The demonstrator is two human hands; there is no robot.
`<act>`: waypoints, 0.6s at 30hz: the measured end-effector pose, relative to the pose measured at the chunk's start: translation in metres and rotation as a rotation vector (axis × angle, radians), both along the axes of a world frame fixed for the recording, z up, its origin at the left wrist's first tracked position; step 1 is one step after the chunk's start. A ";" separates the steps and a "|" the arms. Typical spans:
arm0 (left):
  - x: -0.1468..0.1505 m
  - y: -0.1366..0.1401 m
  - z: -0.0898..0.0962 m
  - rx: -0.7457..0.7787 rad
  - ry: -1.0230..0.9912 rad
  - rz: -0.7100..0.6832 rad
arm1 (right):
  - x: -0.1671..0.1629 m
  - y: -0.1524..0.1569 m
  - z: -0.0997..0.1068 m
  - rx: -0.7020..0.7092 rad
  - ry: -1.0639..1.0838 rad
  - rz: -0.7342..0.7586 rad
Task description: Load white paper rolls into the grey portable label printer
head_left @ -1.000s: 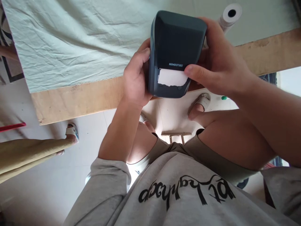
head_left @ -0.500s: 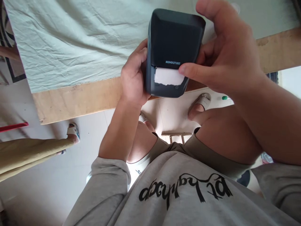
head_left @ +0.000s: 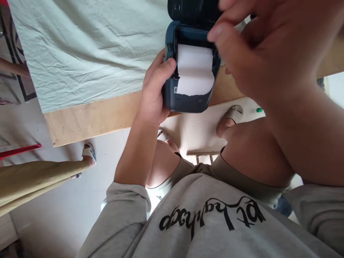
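A dark label printer (head_left: 188, 104) lies in my left hand (head_left: 154, 86), whose thumb presses on its left rim while the fingers wrap underneath. The printer's black lid (head_left: 192, 12) is swung up and back, partly cut off by the top of the view. Inside sits a roll of white paper (head_left: 195, 61), its torn end lying over the front edge. My right hand (head_left: 252, 46) is over the printer's upper right side, thumb and forefinger apart near the lid's edge. Whether those fingertips touch the lid I cannot tell; its other fingers are partly hidden.
A table with a pale green cloth (head_left: 94, 46) and a bare wooden edge (head_left: 94, 118) is under and beyond the printer. At left, another person's leg in tan trousers (head_left: 40, 175) and a red bar (head_left: 21, 151) show. A wooden rung (head_left: 202, 154) is below, between my knees.
The printer's lid has gone from closed to open, baring the paper roll. My right hand has moved up and nearer the camera; my left hand still holds the printer, its thumb now on the rim.
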State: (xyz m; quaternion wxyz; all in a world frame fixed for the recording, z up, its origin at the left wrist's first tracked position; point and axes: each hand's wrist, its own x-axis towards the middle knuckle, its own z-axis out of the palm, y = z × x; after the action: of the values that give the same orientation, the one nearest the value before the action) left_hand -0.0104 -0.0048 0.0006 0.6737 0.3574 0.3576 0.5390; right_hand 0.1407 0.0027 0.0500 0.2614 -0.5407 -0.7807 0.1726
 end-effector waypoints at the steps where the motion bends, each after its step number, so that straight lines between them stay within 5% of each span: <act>1: 0.001 0.000 0.001 0.008 0.000 0.000 | -0.002 0.001 -0.002 0.032 -0.123 0.011; 7: -0.001 0.001 0.003 0.013 0.045 -0.012 | -0.015 0.003 -0.005 -0.091 -0.443 -0.070; 13: -0.003 0.001 -0.001 0.021 0.100 -0.009 | -0.010 0.001 0.004 -0.105 -0.448 -0.008; 15: -0.004 0.000 0.000 0.023 0.105 -0.021 | -0.002 -0.003 0.008 -0.093 -0.343 0.065; 18: -0.006 0.000 0.001 0.015 0.100 -0.025 | 0.018 -0.004 0.006 -0.224 0.143 0.224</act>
State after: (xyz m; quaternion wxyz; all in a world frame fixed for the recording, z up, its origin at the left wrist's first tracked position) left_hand -0.0167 -0.0050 0.0020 0.6590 0.3932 0.3822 0.5148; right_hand 0.1585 -0.0010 0.0561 0.2334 -0.4625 -0.7913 0.3246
